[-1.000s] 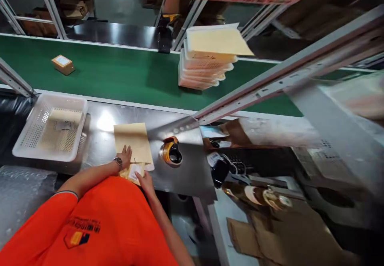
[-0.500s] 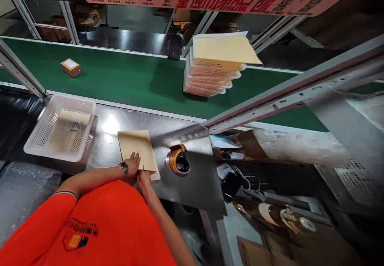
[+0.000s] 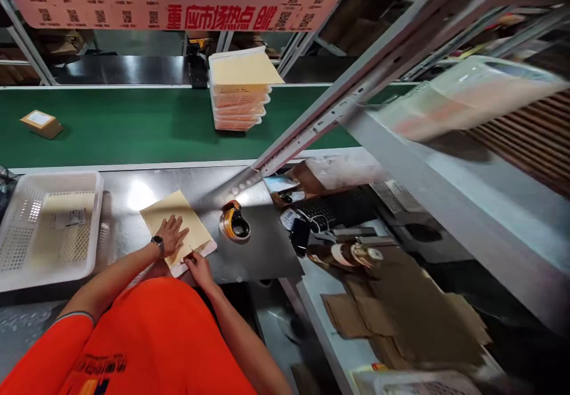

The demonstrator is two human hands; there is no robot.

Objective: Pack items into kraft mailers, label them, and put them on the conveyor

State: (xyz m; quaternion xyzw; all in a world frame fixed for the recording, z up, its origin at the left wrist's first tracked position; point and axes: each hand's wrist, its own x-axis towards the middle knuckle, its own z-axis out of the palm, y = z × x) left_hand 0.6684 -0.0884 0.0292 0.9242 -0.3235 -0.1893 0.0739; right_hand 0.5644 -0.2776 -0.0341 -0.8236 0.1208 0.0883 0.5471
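Note:
A yellow-beige mailer envelope (image 3: pixel 160 209) lies slanted on the metal table (image 3: pixel 267 258), a pale flap showing along its near edge. My left hand (image 3: pixel 173 236), with a watch at the wrist, rests flat on the envelope, fingers spread. At the near right corner my right hand (image 3: pixel 199 268) is closed on the flap edge; a thin dark line shows by its fingertips, too small to name. To the right stands a tape dispenser (image 3: pixel 234 221) with an orange-brown roll, touched by neither hand.
A white basket (image 3: pixel 97 228) holding a labelled envelope stands at left. Behind the table runs a green conveyor belt (image 3: pixel 133 128) with a small carton (image 3: pixel 42 123) and stacked baskets (image 3: pixel 240 107). A metal post (image 3: pixel 307 122) rises at right, near a phone (image 3: pixel 300 237) and flattened cardboard (image 3: pixel 409 306).
The view has swung right. The envelope now lies more slanted, and my left hand has slid further up it with fingers spread. My right hand remains at the near edge.

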